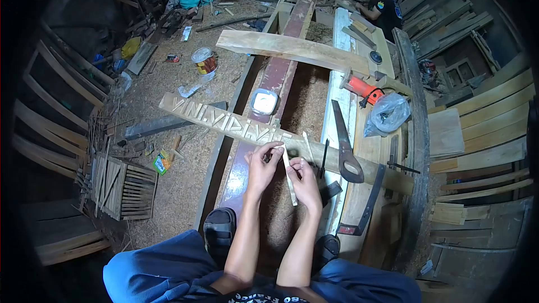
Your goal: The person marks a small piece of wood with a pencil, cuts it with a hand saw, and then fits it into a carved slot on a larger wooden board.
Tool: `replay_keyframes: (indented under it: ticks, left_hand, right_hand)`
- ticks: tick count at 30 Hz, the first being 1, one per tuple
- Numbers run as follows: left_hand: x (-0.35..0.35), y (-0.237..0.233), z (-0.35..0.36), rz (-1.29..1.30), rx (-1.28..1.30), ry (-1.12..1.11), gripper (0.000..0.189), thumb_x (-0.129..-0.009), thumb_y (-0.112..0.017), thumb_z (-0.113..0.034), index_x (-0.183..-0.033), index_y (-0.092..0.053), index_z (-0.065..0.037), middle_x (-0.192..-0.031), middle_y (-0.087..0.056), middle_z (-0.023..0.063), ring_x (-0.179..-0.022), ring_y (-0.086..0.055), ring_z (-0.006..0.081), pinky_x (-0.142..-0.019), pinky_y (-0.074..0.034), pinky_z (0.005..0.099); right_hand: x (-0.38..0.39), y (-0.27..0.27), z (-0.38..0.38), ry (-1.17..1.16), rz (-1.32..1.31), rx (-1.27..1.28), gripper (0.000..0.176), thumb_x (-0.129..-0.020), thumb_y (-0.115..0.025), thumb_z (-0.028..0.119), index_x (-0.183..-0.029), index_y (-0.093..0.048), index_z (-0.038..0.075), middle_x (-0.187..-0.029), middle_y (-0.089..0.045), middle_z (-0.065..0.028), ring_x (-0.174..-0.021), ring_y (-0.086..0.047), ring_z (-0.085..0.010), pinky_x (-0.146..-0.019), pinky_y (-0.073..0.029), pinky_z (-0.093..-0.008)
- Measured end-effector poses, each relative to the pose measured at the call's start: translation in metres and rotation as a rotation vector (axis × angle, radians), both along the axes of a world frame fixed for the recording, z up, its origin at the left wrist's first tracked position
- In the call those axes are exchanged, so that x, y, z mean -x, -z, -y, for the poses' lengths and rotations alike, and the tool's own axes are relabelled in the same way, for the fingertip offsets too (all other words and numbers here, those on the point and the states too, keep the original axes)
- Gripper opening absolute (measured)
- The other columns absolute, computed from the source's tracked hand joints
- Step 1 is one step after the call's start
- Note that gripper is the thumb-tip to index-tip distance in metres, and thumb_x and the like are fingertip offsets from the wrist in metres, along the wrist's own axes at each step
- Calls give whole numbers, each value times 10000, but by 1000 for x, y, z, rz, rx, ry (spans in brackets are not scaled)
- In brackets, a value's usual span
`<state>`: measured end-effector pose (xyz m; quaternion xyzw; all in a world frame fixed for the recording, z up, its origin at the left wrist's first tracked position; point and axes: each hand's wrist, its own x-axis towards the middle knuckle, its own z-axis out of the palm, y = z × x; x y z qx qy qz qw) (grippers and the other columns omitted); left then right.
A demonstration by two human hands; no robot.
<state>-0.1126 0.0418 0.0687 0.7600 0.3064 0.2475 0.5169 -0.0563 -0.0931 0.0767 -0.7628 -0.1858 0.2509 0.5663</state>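
My right hand (304, 182) is closed, pinching a thin pale wooden strip (291, 185) that slants down toward me. The fingers of my left hand (263, 167) are closed at the strip's upper end, just over the near edge of a long board (331, 154). Raised wooden letters (216, 120) run along the board's left part, the last of them close to my left fingertips. Right of my hands, a handsaw (343, 140) lies across the board. A thin light stick (308, 145) rests on the board, with a dark slender tool (325, 158) beside it.
A white-lidded tub (264, 102) sits on the reddish beam beyond the board. A red power tool (362, 88) and a plastic bag (387, 113) lie at the right. A curved plank (292, 47) spans the beams farther off. A co-worker (386, 12) sits at the back right.
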Motion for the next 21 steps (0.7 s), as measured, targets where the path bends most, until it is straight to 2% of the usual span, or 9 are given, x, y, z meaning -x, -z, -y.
replay_keyframes:
  ticks: [3, 4, 5, 7, 9, 10, 14, 18, 21]
  left_hand:
    - [-8, 24, 9, 4, 88, 18, 221, -925, -725, -285, -1073, -766, -126, -929, -705, 62, -912, -602, 213, -1002, -260, 373]
    - [-8, 24, 15, 1, 91, 16, 221, -925, -725, -285, -1073, -766, -126, -929, -705, 62, -912, -602, 213, -1002, -260, 373]
    - [-9, 24, 22, -26, 36, -16, 216, -929, -726, -257, -1071, -763, -99, -930, -717, 67, -892, -618, 193, -979, -315, 363]
    - [-9, 30, 31, -52, -16, -46, 210, -933, -728, -229, -1069, -759, -71, -931, -730, 72, -872, -634, 173, -956, -370, 354]
    - [-11, 44, 36, 63, 439, -57, 189, -935, -734, -148, -1060, -749, -7, -929, -755, 84, -805, -651, 111, -807, -491, 288]
    - [-13, 53, 39, 205, 461, -66, 165, -931, -735, -85, -1042, -742, 38, -909, -764, 91, -762, -648, 72, -674, -518, 231]
    - [-6, 69, 36, 218, 503, -108, 175, -924, -751, -102, -1030, -748, 37, -893, -762, 82, -767, -652, 81, -695, -522, 243]
    - [4, 82, 24, 168, 595, -170, 165, -915, -763, -103, -1010, -757, 33, -878, -762, 74, -757, -655, 85, -687, -523, 239]
    - [6, 89, 19, 193, 614, -217, 173, -908, -774, -123, -996, -763, 26, -869, -762, 76, -738, -652, 88, -682, -522, 247]
  right_hand:
    - [2, 14, 8, 69, -124, 35, 132, -1012, -583, 72, -1124, -583, 4, -944, -600, -62, -880, -610, -127, -787, -489, -267]
    - [5, 20, 9, 130, -128, 31, 165, -1009, -573, 73, -1156, -581, -3, -976, -624, -90, -894, -638, -174, -812, -505, -305]
    - [4, 27, 11, 129, -130, 32, 165, -1009, -573, 73, -1156, -581, -3, -976, -624, -90, -894, -638, -174, -812, -505, -305]
    - [-1, 36, 16, 148, 233, 81, 197, -995, -584, 65, -1175, -589, -15, -1006, -648, -116, -908, -649, -216, -835, -513, -348]
    - [0, 37, 22, 177, 199, 72, 216, -978, -616, 79, -1175, -608, -10, -1014, -663, -126, -904, -641, -237, -837, -510, -369]
    - [1, 34, 23, 171, 155, 106, 220, -966, -637, 84, -1167, -619, -2, -987, -663, -123, -892, -633, -231, -830, -507, -365]
    - [2, 49, 17, 163, 102, 135, 253, -926, -698, 89, -1161, -640, 17, -929, -660, -121, -862, -617, -216, -804, -501, -359]
    - [10, 35, -1, 142, 221, 136, 247, -901, -727, 81, -1136, -666, 35, -866, -667, -106, -796, -625, -206, -767, -505, -354]
    - [15, 31, -14, 140, 145, 169, 239, -900, -731, 85, -1127, -673, 42, -847, -680, -96, -764, -640, -215, -748, -509, -361]
